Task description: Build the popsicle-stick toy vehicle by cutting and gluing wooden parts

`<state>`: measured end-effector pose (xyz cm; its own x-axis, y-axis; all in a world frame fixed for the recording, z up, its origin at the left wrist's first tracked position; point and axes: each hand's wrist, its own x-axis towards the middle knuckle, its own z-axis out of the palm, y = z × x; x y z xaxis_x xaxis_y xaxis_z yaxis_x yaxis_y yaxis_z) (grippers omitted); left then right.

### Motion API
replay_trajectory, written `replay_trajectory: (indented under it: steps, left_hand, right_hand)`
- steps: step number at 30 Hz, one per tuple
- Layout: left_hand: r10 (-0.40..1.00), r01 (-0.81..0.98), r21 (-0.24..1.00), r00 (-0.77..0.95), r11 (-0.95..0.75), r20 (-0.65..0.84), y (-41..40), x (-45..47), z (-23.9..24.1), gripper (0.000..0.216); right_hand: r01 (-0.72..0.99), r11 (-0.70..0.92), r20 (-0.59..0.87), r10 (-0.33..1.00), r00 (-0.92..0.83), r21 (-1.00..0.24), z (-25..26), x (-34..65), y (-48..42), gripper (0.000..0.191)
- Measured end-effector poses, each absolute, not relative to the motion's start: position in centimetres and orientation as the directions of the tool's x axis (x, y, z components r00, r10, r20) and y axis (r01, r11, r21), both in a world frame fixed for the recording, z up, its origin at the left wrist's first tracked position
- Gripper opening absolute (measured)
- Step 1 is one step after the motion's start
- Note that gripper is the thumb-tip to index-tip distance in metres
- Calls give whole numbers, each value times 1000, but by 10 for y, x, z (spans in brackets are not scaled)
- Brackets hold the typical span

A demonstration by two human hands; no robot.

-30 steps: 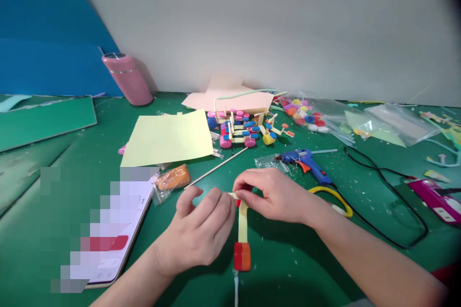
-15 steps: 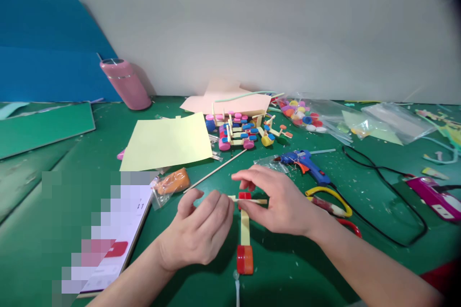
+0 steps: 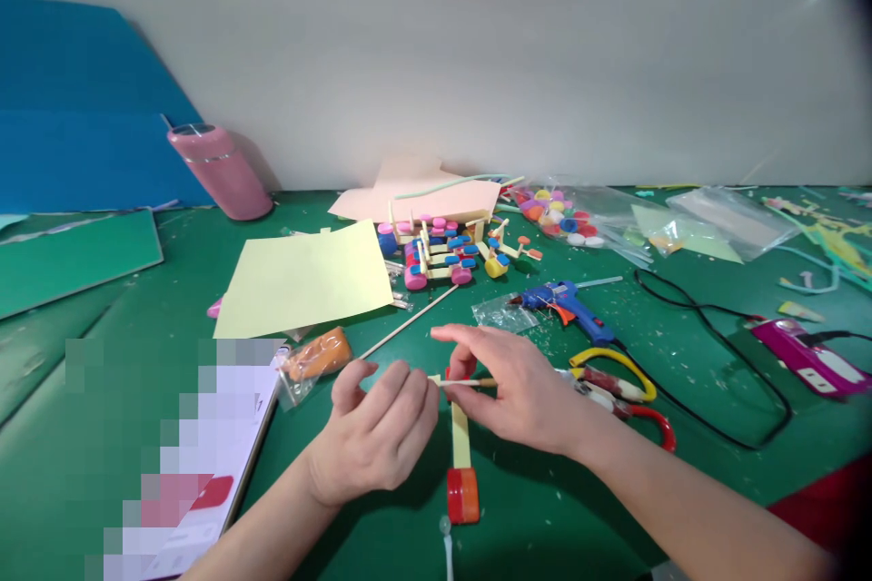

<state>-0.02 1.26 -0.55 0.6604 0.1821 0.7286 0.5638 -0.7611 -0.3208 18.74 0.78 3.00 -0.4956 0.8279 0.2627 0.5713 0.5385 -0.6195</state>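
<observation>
A small craft piece lies on the green table: a cream stick (image 3: 460, 436) with red bottle caps (image 3: 462, 495) at its near end and a thin wooden skewer (image 3: 467, 382) crossing its far end. My left hand (image 3: 378, 436) is curled, its fingertips pinching the left end of the skewer. My right hand (image 3: 514, 386) rests over the far end, fingers closed on the skewer's right part beside a red cap.
A blue glue gun (image 3: 562, 301) and yellow-and-red pliers (image 3: 623, 386) lie right of my hands, with a black cable (image 3: 715, 363). Yellow paper (image 3: 306, 277), finished cap models (image 3: 440, 250), a bag of caps (image 3: 572, 218), a pink bottle (image 3: 218, 171), an orange packet (image 3: 317, 356).
My right hand has opened up from covering the joint, so the skewer and red cap now show. The view has shifted slightly; the left hand has stayed in place.
</observation>
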Motion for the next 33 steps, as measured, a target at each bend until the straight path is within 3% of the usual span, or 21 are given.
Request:
replay_trajectory:
  steps: [9,15,20,26,33]
  left_hand:
    - [390,745,-67,421,-664,819,0,5,-11,25]
    - [361,704,-125,498,-699,788,1,5,-13,10]
    - [370,696,-101,493,-711,787,1,4,-15,12]
    - [512,697,90,427,-712,745,-3,6,-7,14]
    - [658,600,343,446,-723,606,4,6,9,10]
  right_hand:
    - [543,519,265,837,-479,-660,27,189,7,45]
    - [536,516,263,838,-479,-668,29,189,6,44]
    - [544,531,273,831,-486,-650,29,190,6,38]
    - [550,571,278,804,-526,-609,28,192,3,23]
    - [524,531,289,831,-475,-666,28,194,0,25]
